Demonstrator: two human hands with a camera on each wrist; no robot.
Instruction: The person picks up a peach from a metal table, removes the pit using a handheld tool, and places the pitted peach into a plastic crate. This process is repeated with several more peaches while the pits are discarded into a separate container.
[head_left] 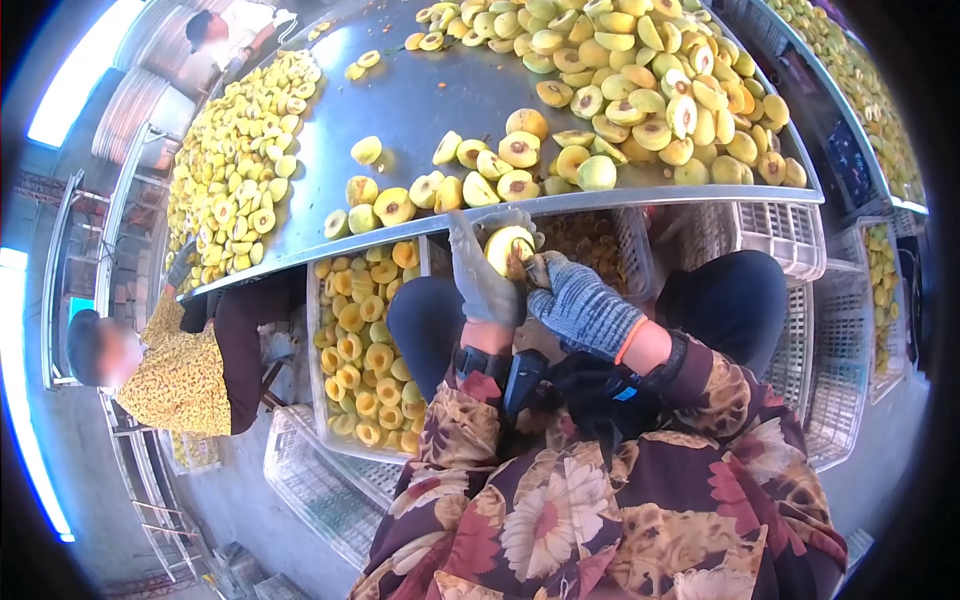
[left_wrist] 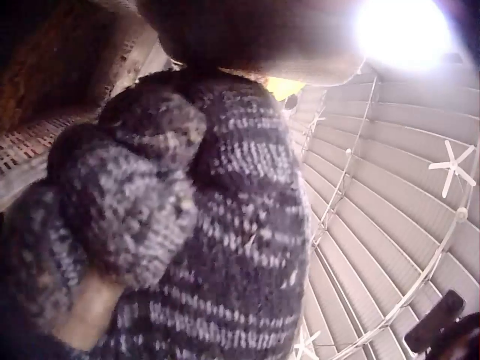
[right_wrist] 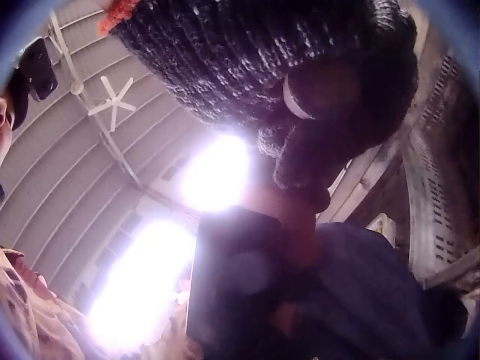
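Note:
In the head view, my left hand (head_left: 482, 280), in a pale grey glove, holds a yellow peach half (head_left: 508, 247) just off the table's front edge. My right hand (head_left: 588, 305) wears a striped grey knit glove with an orange cuff and meets the fruit's cut face from the right. Its fingers curl round a tool with a wooden handle (left_wrist: 88, 315), which shows in the left wrist view; the working end is mostly hidden by the fruit and fingers. A sliver of yellow peach shows under the dark left hand (left_wrist: 262, 60) there. The right wrist view shows the knit glove (right_wrist: 247, 60) from below.
Halved peaches (head_left: 640, 90) lie heaped on the metal table (head_left: 400, 100), with a row along its front edge. A crate of pitted halves (head_left: 365, 345) stands left of my knees. White crates (head_left: 780, 240) stack at right. Another person (head_left: 170, 370) sits at the left.

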